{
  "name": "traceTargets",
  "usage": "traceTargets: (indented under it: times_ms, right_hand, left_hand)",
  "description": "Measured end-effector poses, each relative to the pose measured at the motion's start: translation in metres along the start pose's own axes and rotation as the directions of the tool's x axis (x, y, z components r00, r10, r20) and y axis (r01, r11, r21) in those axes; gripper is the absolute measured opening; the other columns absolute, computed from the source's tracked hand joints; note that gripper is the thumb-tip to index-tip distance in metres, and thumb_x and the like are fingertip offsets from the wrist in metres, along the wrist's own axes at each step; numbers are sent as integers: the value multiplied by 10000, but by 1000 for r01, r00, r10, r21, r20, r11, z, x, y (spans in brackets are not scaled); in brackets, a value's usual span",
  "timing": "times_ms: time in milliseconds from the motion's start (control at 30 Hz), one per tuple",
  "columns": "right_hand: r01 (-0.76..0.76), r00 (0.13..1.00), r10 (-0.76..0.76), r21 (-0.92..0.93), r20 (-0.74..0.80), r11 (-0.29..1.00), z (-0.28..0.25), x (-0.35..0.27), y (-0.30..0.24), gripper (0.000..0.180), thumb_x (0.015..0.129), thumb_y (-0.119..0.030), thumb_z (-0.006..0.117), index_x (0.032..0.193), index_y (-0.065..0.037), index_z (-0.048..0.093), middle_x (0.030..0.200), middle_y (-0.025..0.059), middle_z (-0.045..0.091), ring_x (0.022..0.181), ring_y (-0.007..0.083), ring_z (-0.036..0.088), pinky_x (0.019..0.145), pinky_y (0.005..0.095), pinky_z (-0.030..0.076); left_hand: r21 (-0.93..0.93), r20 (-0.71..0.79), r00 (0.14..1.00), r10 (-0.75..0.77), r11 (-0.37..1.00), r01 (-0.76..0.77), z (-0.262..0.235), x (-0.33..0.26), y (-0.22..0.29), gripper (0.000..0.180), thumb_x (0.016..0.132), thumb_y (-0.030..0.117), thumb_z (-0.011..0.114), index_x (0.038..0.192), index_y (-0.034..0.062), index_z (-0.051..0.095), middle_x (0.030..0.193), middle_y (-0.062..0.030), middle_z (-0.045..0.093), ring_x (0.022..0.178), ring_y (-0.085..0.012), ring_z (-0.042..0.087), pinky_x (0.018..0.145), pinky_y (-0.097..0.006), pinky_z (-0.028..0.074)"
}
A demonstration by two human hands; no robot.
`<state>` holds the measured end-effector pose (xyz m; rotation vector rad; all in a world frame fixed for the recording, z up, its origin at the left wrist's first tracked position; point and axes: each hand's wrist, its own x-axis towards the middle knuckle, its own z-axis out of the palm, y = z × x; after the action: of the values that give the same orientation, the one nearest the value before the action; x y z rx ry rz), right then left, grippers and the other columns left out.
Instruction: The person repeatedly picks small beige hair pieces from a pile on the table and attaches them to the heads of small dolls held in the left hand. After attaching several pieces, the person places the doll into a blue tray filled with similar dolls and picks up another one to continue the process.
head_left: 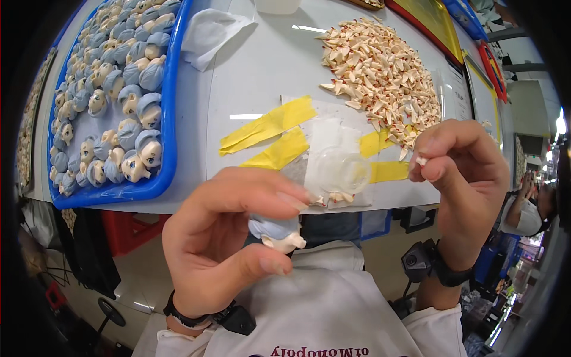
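My left hand [223, 238] is closed around a small doll head [279, 233] with blue-grey hair, held between thumb and fingers just off the table's near edge. To the right, my right hand [464, 172] pinches a tiny pale pointed piece [422, 160], mostly hidden by the fingertips. It looks like those in the big pile of cream pointed pieces with red ends [380, 71]. A small clear round dish [342, 171] sits between my hands on white paper, with a few of the same pieces at its near side.
A blue tray [169, 119] of many similar doll heads stands at the left. Yellow tape strips [267, 128] hold the paper to the white table. A crumpled white tissue [214, 35] lies beside the tray. At the far right are a yellow-and-red tray [431, 24] and another person [526, 208].
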<state>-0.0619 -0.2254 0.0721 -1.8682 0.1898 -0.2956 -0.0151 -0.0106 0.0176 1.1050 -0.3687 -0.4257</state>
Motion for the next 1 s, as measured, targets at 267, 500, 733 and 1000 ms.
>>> traceTargets:
  times_ms: [267,500,733,1000]
  right_hand:
    - [-5,999,9,-75,51,997,-1,-1,1,106,758,5,605,833,23,532,784,82,540,681,130,506,628,232,411]
    - [258,956,-180,-371,234,892,14,8,-10,169,634,77,627,765,11,542,758,90,526,679,176,506,626,273,399]
    - [474,881,-308,-664,360,578,24,12,-19,176,567,80,627,701,0,545,711,86,508,661,216,502,578,276,389]
    - [550,833,-361,-702,420,452,38,18,-29,181,542,57,632,681,1,530,694,95,497,649,228,493,550,290,382]
  left_hand:
    - [15,-133,991,-5,1000,7,9,0,1,412,706,223,727,963,23,475,923,-115,496,688,-165,551,511,-209,440]
    - [159,55,995,84,983,-92,-2,2,-3,323,720,125,702,941,-2,504,910,-117,496,683,-182,570,587,-249,478]
    - [47,-133,984,-116,991,123,17,1,9,315,766,136,655,988,-31,504,1017,-209,534,832,-249,608,645,-262,509]
    - [82,-19,1000,-3,997,5,9,-3,2,383,748,197,684,999,-29,505,1052,-232,523,755,-211,596,604,-237,496]
